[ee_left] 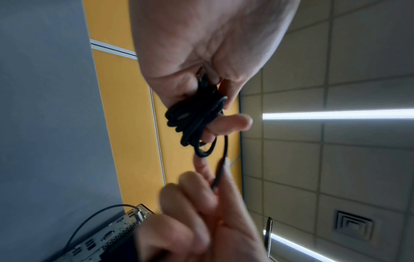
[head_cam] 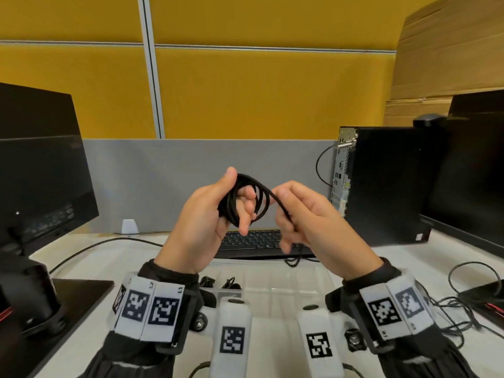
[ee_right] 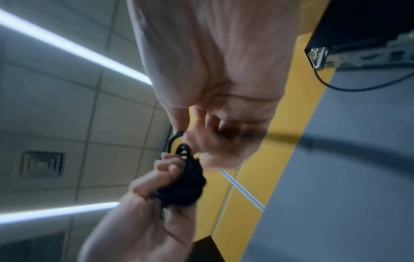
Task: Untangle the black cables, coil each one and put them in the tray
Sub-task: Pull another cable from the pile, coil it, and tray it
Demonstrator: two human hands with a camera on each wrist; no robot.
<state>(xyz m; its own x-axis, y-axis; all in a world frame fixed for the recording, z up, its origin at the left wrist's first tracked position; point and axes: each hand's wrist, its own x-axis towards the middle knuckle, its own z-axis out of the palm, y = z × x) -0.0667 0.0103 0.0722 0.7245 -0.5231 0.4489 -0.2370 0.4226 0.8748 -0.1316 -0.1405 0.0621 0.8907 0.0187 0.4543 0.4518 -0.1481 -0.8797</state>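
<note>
I see both hands raised above the keyboard (head_cam: pixel 255 242), palms turned toward each other. My left hand (head_cam: pixel 203 222) has its thumb up and its fingers hooked through the loops of a black cable (head_cam: pixel 246 199), so the coil hangs wrapped around those fingers. From the left wrist view the coil (ee_left: pixel 195 122) bunches under the palm with one fingertip poking out past it. My right hand (head_cam: pixel 308 218) sits just right of the coil, thumb and forefinger pinching the free run of the same cable where it leaves the loops; the remaining fingers are curled in. The loose end drops behind that hand toward the keyboard's near edge. The right wrist view is blurred, but it shows the dark bundle (ee_right: pixel 181 184) clutched in the other hand.

Nearer to me than the keyboard lies a clear tray (head_cam: pixel 286 285) on the white desk (head_cam: pixel 114 257), with a few black cable pieces (head_cam: pixel 218 282) in its left part. Left of the keyboard stands a dark monitor (head_cam: pixel 41 165); right of it a black computer tower (head_cam: pixel 381 181) with its port side showing, and another screen (head_cam: pixel 474 165) beyond. Behind the keyboard runs a grey partition (head_cam: pixel 191 173) under yellow panels (head_cam: pixel 259 85).
</note>
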